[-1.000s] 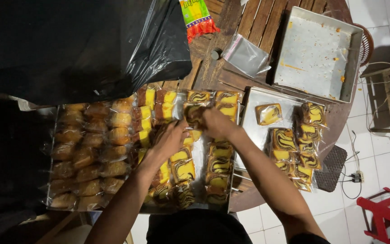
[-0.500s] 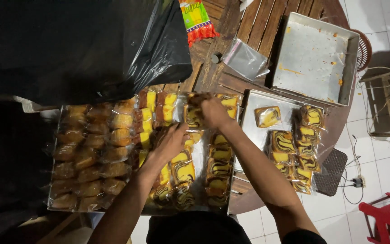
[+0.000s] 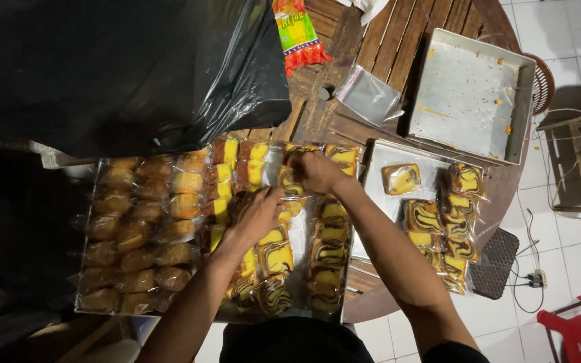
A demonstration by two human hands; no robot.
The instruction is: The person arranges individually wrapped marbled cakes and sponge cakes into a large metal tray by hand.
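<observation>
**Setting a wrapped marble slice into the rows on the big tray**

The large tray (image 3: 95, 306) serves as the landmark here. Its left half is filled with rows of wrapped golden buns (image 3: 139, 228); its right half holds wrapped marble cake slices (image 3: 327, 252), yellow and dark brown, lying in columns.

Over the upper middle of that tray, the right hand (image 3: 317, 171) is closed around one wrapped slice (image 3: 292, 181), pinching its clear wrapper at the head of a column. The left hand (image 3: 258, 214) lies just below and to the left of it, fingers curled down onto the packets there; whether it actually grips one or only presses on them cannot be told, since the fingers cover the contact.

Judging from this, the step in hand is seating one slice among its neighbours. The next move likely calls for easing the packet flat into the gap between the two hands, with the left holding adjoining packets back so the row does not ride up (the wrappers look slippery and crowd each other).

Right of the big tray, touching its edge, a smaller tray (image 3: 384, 161) holds more wrapped slices. Beyond that, an empty baking pan (image 3: 469, 94) with crumbs sits on the wooden table (image 3: 398, 40). Above the big tray sags a black plastic bag (image 3: 122, 74).
</observation>
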